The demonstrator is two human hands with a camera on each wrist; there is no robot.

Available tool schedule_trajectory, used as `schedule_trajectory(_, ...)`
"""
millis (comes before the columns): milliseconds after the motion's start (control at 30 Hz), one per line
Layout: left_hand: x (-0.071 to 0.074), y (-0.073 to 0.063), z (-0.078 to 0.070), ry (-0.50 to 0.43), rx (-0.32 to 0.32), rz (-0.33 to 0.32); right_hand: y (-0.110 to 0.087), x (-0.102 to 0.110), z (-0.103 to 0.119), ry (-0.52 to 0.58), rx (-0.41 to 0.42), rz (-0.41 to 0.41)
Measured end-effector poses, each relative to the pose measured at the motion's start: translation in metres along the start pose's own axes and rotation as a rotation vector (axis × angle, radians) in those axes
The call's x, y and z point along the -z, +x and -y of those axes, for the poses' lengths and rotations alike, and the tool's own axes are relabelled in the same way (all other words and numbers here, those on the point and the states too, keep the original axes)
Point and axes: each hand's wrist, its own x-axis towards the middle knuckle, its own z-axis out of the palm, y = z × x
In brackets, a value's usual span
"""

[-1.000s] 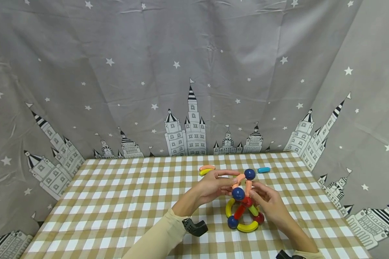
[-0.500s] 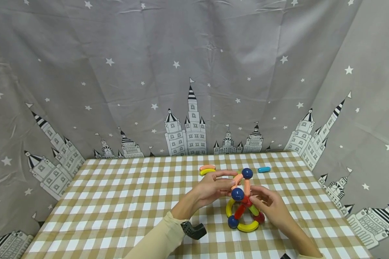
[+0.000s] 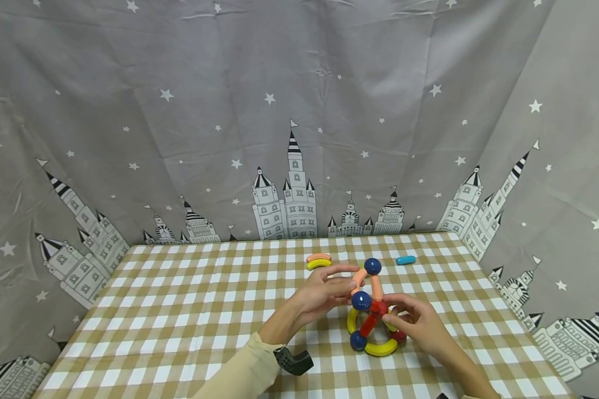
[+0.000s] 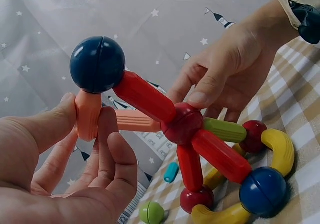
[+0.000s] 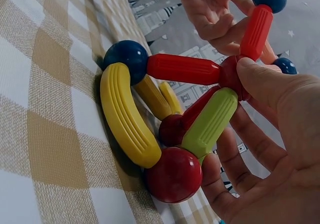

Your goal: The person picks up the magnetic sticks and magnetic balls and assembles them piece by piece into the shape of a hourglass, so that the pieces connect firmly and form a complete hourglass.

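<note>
A construction of magnetic sticks and balls stands on the table. Its base is a ring of yellow curved sticks (image 5: pixel 127 115) joined by red and blue balls. Red sticks (image 5: pixel 184 68) and a green stick (image 5: pixel 211 124) slope up from it to a red center ball (image 4: pixel 183 123). Above that, a red stick, salmon sticks and two dark blue balls (image 4: pixel 97 63) form an upper part leaning left. Thumb and fingers of my left hand (image 3: pixel 319 293) pinch a salmon stick (image 4: pixel 88 115) below one blue ball. My right hand (image 3: pixel 421 326) pinches the red center ball, thumb on its near side.
A loose salmon curved stick (image 3: pixel 319 257) and a yellow one (image 3: pixel 319 265) lie together toward the table's back. A light blue stick (image 3: pixel 406 260) lies behind the construction to the right. The left wrist view shows a green ball (image 4: pixel 151 212). Checked cloth (image 3: pixel 189 310) covers the table.
The upper part with the blue balls has shifted left, my left hand moving with it. My right fingers have come down from beside the salmon stick to the red center ball.
</note>
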Motion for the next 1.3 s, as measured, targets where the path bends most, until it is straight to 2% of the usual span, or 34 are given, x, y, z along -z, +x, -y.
schedule_trajectory(400,0.01,-0.014,0.009,-0.016,-0.002,-0.021,-0.001,-0.002,0.003,0.007,-0.035,-0.004)
schedule_trajectory(533,0.011,-0.017,0.012,-0.027,-0.015,-0.025,-0.001,-0.002,0.004,0.016,-0.016,0.002)
schedule_trajectory(700,0.011,-0.019,0.017,-0.058,-0.039,-0.035,0.0,0.002,0.002,0.007,0.049,0.03)
schedule_trajectory(900,0.008,-0.021,0.019,-0.057,-0.06,-0.051,0.007,0.019,0.0,-0.104,0.126,0.031)
schedule_trajectory(1167,0.007,-0.025,0.019,-0.071,-0.064,-0.076,0.032,0.056,-0.003,-0.369,0.25,-0.096)
schedule_trajectory(1300,0.007,-0.026,0.019,-0.08,-0.067,-0.078,0.047,0.073,-0.009,-0.451,0.245,-0.148)
